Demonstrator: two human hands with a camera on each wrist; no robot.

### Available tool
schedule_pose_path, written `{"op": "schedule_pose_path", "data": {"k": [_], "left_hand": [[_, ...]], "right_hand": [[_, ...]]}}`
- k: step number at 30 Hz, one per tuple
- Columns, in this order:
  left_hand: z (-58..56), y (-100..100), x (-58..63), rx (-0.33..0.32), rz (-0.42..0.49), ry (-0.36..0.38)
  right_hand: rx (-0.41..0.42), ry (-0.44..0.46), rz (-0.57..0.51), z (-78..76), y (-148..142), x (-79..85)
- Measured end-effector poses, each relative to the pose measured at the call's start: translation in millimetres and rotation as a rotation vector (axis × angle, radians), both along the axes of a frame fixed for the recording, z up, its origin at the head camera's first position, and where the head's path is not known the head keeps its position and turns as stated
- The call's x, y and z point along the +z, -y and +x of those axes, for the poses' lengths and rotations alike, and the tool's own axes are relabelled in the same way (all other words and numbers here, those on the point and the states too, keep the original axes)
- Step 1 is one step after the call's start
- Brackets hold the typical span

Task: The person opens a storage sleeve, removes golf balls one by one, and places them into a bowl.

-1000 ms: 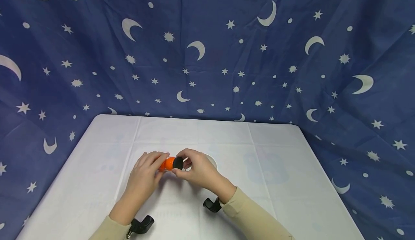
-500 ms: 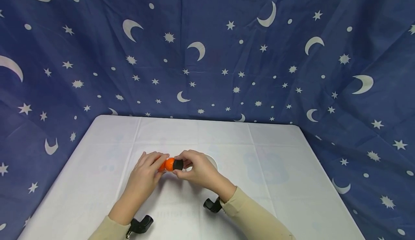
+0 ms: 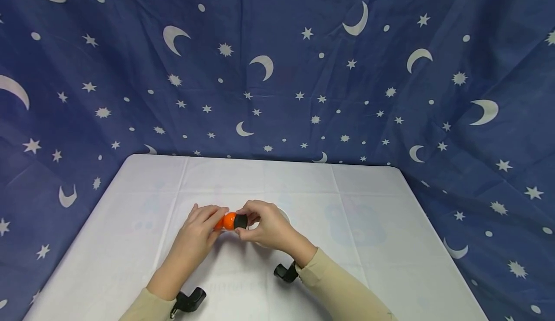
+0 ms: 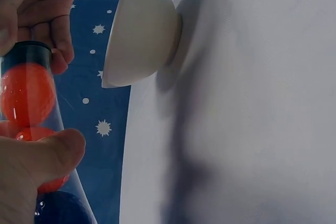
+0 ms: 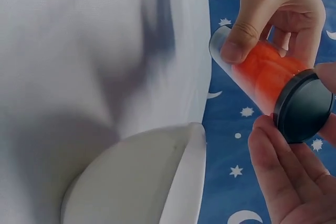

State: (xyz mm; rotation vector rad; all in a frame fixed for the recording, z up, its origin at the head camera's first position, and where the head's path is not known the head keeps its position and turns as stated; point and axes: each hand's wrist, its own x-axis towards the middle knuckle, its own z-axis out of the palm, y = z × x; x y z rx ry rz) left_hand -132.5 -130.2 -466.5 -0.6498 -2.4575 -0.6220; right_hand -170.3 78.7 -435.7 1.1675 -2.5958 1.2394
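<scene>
My left hand [image 3: 196,232] grips a clear tube [image 5: 223,38] by its side, thumb on one side and fingers round the other. Two orange balls [image 4: 29,95] show inside it, with a dark blue ball [image 4: 63,208] further down. A black cap [image 5: 307,111] sits on the tube's right-hand end in the head view. My right hand [image 3: 270,227] pinches that cap between thumb and fingertips. The tube lies roughly sideways, held over the table. Just beyond the right hand stands a white bowl [image 4: 142,32], mostly hidden by that hand in the head view.
A white cloth [image 3: 303,186] covers the table. Behind it hangs a blue curtain [image 3: 286,36] printed with moons and stars. Black wrist-worn devices [image 3: 190,300] stick out below both forearms. In the right wrist view the bowl [image 5: 131,177] stands close to the cap.
Both hands and the tube have shifted very slightly to the right. The left hand still holds the tube and the right hand still pinches the cap.
</scene>
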Motion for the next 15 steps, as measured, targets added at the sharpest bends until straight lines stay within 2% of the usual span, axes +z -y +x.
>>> {"op": "schedule_pose_path", "data": {"k": [2,9,12,15], "left_hand": [[0.4,0.3,-0.3,0.007,-0.005,0.005],[2.7,1.3,6.3,0.117,-0.033,0.007],[3.9,0.9,7.2,0.125,-0.039,0.015],[4.5,0.5,7.2,0.129,-0.044,0.01]], "right_hand": [[-0.001,0.016,-0.008,-0.6,0.0,-1.8],[-0.016,0.051,-0.057,-0.8,-0.5,2.7],[-0.027,0.035,-0.013,0.2,-1.0,3.9],[-0.071,-0.037,0.074,2.0,-1.1,3.3]]}}
